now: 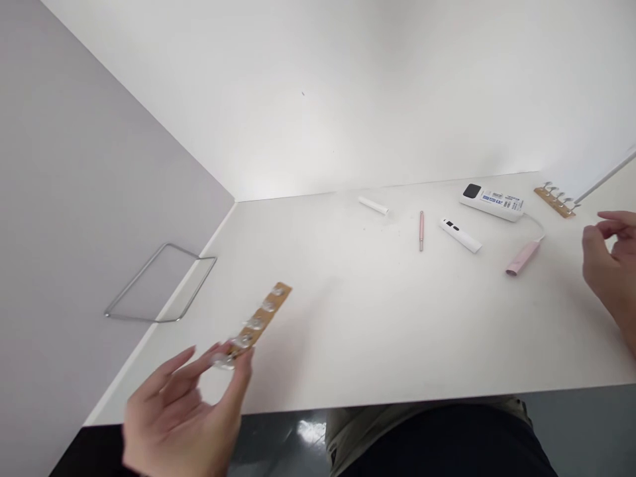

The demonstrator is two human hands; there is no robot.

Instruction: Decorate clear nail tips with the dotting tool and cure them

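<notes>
Near the front left of the table, my left hand (pixel 186 401) pinches the near end of a narrow wooden strip (pixel 271 317) between thumb and fingers. Several clear, rounded knobs stand in a row along this strip, which slants away to the right. At the right edge of the view, my right hand (pixel 613 265) is partly cut off; its fingers are loosely bent, a little apart, with nothing visible in them. Closest to it is a second wooden strip (pixel 555 202), lying by the right wall with several small clear pieces standing on it.
A white device with a dark screen (pixel 491 202) is joined by a cable to a pink handpiece (pixel 523 258). Left of them lie a white stick-shaped device (pixel 460 235), a pink pen-like tool (pixel 421 230) and a white tube (pixel 373 206). A metal wire frame (pixel 199 286) leans at the left wall.
</notes>
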